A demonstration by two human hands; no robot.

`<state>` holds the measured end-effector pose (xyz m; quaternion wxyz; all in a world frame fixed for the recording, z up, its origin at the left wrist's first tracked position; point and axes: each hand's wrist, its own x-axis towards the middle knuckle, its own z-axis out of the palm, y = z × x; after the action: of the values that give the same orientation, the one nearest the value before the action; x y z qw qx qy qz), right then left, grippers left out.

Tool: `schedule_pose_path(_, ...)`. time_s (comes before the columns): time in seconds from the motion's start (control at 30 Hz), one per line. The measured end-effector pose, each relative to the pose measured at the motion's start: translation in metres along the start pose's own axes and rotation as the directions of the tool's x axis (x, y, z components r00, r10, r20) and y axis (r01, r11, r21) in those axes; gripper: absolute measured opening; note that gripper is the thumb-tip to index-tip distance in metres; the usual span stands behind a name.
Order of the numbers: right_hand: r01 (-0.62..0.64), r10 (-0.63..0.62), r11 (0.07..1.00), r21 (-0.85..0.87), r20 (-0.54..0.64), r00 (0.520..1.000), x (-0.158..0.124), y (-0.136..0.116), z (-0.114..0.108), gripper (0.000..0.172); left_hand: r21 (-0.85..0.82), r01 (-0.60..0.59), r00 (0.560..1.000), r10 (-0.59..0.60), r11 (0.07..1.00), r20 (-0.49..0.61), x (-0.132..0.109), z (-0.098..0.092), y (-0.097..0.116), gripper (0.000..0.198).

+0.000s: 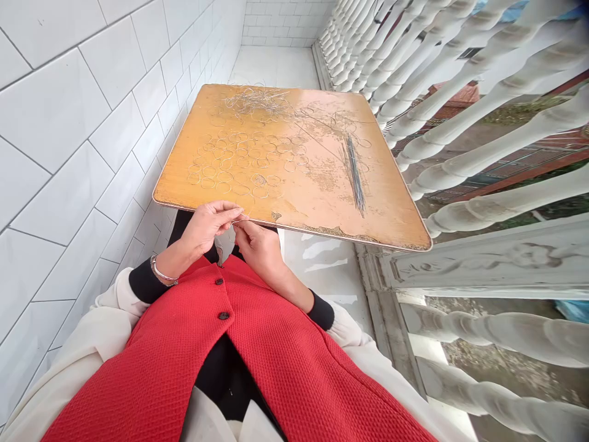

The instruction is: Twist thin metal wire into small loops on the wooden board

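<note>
Just over the table's near edge, my left hand [206, 228] and my right hand [261, 245] meet with fingertips pinched. Between them is a thin wire [240, 220], partly hidden by the fingers; its full shape is hard to make out. Beyond my hands, many thin wire rings [224, 164] lie spread in loose rows over the left half of the wooden table [317, 212]. A bundle of straight grey wires [353, 175] lies lengthwise on the right side. At the far edge sits a tangled heap of wire pieces [260, 101].
A white tiled wall [92, 123] runs close along the left. White balusters [460, 123] line the right side. The tabletop's varnish is worn, with a chipped near edge. A red vest [276, 344] covers my torso below the table.
</note>
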<state>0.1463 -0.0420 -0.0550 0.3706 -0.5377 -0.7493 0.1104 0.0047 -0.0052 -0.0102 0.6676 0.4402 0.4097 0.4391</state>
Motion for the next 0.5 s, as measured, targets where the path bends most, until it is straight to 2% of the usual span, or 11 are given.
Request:
schedule_pose_path(0.13, 0.01, -0.013, 0.995, -0.101, -0.024, 1.0, 0.0009, 0.0003, 0.0017, 0.032, 0.009, 0.002, 1.0, -0.002, 1.0, 0.012, -0.0002, -0.0004, -0.0021, 0.02)
schedule_pose_path(0.3, -0.018, 0.013, 0.992, -0.127, -0.042, 0.999, 0.0018, -0.0007, 0.0036, 0.033, -0.005, -0.048, 0.997, 0.048, 0.999, -0.057, 0.0013, -0.0004, -0.0048, 0.018)
schedule_pose_path(0.37, -0.052, 0.051, 0.998, -0.021, -0.039, 0.998, 0.0012, -0.0008, 0.0031, 0.031, -0.031, -0.05, 0.995, 0.047, 0.998, -0.082, 0.0017, -0.0011, -0.0033, 0.018)
schedule_pose_path(0.43, -0.135, 0.14, 0.974, 0.182, -0.014, 0.99, 0.0004, 0.0, 0.0021, 0.028, -0.045, -0.035, 0.995, 0.031, 0.998, -0.092, 0.002, -0.0026, -0.001, 0.016)
schedule_pose_path(0.5, -0.26, 0.271, 0.862, 0.435, 0.038, 0.962, 0.0001, 0.0012, 0.0014, 0.026, -0.055, -0.018, 0.996, 0.013, 0.998, -0.089, 0.0025, -0.005, 0.0007, 0.014)
